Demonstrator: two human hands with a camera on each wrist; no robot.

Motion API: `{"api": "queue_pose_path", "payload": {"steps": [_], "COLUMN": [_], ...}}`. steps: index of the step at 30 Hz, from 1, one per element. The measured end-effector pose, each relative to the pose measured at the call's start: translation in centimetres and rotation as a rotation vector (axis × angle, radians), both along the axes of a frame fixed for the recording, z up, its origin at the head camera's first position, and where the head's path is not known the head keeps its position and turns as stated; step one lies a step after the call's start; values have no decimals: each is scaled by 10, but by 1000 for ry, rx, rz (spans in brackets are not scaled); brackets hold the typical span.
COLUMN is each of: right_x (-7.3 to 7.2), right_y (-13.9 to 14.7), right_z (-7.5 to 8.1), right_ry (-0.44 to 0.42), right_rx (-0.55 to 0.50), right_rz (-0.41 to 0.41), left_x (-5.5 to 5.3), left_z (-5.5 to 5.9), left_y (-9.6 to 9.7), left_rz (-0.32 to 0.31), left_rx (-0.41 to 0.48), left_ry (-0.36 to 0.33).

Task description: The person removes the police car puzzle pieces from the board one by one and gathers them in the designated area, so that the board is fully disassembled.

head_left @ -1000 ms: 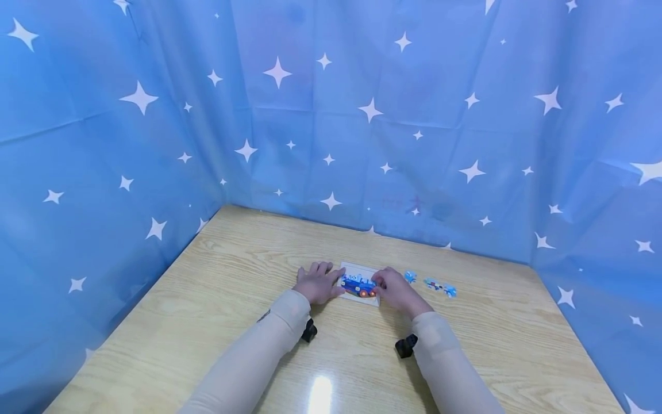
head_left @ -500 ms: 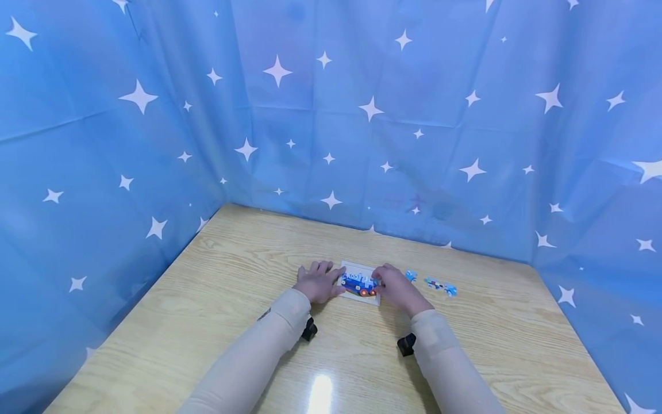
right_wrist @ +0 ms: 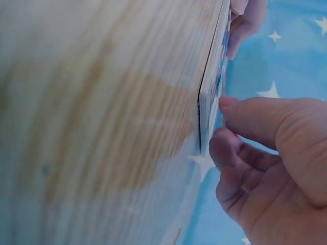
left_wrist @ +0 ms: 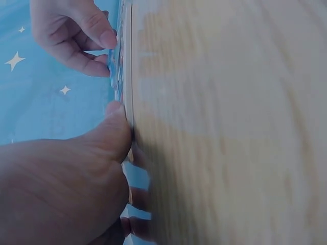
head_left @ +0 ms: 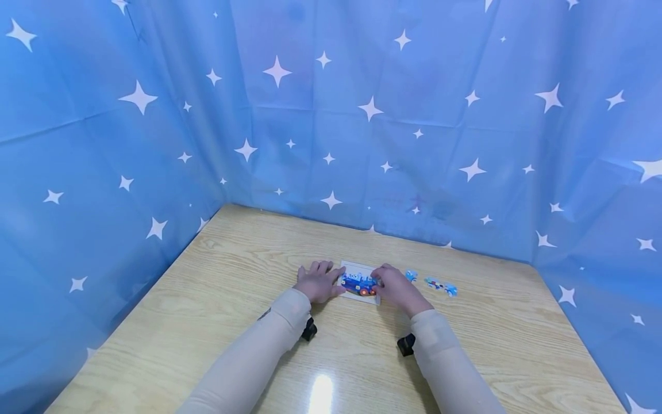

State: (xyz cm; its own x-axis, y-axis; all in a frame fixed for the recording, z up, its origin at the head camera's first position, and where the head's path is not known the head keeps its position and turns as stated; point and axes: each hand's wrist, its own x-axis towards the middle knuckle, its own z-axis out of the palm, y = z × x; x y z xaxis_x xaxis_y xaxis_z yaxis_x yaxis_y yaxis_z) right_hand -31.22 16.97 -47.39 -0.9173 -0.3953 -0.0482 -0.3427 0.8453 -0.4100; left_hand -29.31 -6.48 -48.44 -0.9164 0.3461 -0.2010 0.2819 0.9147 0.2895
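A small jigsaw puzzle board (head_left: pixel 355 267) with a white border lies flat on the table. Its picture (head_left: pixel 355 284) is a blue vehicle with red-orange wheels. My left hand (head_left: pixel 316 285) rests at the board's left edge, fingers spread, with the thumb on the border in the left wrist view. Over the right side of the board, my right hand (head_left: pixel 394 288) pinches a thin blue puzzle piece (left_wrist: pixel 112 70) between thumb and fingertips. That piece is mostly hidden by the fingers, and I cannot tell whether it sits in the board.
Several loose blue puzzle pieces lie right of my right hand, among them one near piece (head_left: pixel 411 276) and one farther piece (head_left: pixel 450 290). The wooden table (head_left: pixel 248 253) meets a blue star-patterned curtain (head_left: pixel 310 126) at the back and sides.
My right fingers shift slightly over the right part of the board, and the blue piece under them changes its lie a little. My left hand stays still.
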Motion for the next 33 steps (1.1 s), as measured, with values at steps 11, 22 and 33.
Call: {"api": "queue_pose_path", "payload": {"steps": [11, 22, 33], "right_x": [5, 8, 11], "right_y": [13, 32, 59], "right_z": [0, -1, -6], "right_ry": [-2, -17, -6], "right_rx": [-111, -141, -139], "right_rz": [25, -37, -84], "left_x": [-1, -11, -11], "left_z": [3, -14, -12], "left_y": [1, 5, 6], "left_rz": [5, 39, 42], "left_rx": [10, -76, -57], "left_ry": [-6, 30, 3]}}
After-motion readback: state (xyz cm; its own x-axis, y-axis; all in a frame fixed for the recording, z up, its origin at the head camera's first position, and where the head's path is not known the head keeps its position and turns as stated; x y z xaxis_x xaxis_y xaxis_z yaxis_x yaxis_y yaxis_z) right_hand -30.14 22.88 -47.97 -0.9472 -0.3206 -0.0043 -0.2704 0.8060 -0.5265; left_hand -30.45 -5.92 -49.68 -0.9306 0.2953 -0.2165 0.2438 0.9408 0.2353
